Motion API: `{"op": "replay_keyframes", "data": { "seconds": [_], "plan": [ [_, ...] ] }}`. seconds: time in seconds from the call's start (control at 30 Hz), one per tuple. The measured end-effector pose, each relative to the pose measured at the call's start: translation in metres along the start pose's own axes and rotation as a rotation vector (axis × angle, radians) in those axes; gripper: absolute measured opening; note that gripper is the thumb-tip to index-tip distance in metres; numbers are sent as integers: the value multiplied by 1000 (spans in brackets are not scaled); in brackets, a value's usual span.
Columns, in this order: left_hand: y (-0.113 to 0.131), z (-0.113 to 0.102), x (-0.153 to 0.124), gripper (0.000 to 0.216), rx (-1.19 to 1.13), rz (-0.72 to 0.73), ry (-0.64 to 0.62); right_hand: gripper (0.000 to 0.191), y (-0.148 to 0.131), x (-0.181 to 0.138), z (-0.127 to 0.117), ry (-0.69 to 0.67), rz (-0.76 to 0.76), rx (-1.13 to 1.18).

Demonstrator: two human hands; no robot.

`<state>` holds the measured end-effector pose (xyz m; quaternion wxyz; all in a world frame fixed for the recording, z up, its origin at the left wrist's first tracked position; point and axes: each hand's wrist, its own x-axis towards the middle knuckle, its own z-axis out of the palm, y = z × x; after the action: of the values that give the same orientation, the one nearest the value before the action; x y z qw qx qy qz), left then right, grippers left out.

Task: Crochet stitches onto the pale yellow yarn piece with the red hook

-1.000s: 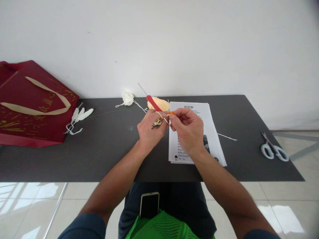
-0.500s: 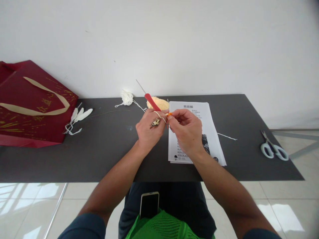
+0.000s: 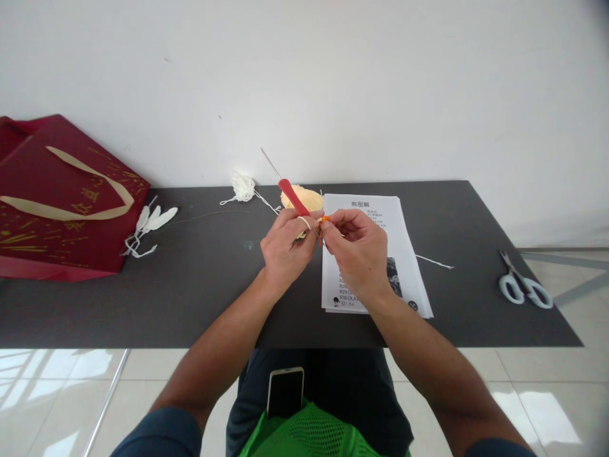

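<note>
Near mid-frame, the right hand [image 3: 326,222] pinches an orange piece [image 3: 325,218] at its fingertips [image 3: 329,229], just right of the left hand [image 3: 289,244], which is curled around a red-handled tool [image 3: 293,197] (its metal shaft [image 3: 270,163] points upper left); whether the left hand touches the piece is unclear.

Bench [image 3: 209,273], left end: one dark-red paper bag [image 3: 71,184], three white leaf-shaped pieces [image 3: 153,219]. Back edge: one white yarn ball [image 3: 243,187], one pale-yellow yarn ball [image 3: 308,198]. Right edge: one pair of grey-handled scissors [image 3: 513,273]. Mid-bench: at least two white printed paper sheets [image 3: 398,228]. Above: two bare hands [image 3: 289,246] [image 3: 360,251], one red-handled metal tool [image 3: 292,196].
</note>
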<state>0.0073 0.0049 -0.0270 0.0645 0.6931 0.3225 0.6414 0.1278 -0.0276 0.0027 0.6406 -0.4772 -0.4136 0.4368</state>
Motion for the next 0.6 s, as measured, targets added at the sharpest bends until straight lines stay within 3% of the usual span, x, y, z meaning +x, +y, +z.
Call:
{"op": "replay_keyframes", "data": {
  "seconds": [0.6],
  "plan": [
    [0,-1,1,16,14,53,33,16,-1,-5,2,-12,-121,-40]
  ]
}}
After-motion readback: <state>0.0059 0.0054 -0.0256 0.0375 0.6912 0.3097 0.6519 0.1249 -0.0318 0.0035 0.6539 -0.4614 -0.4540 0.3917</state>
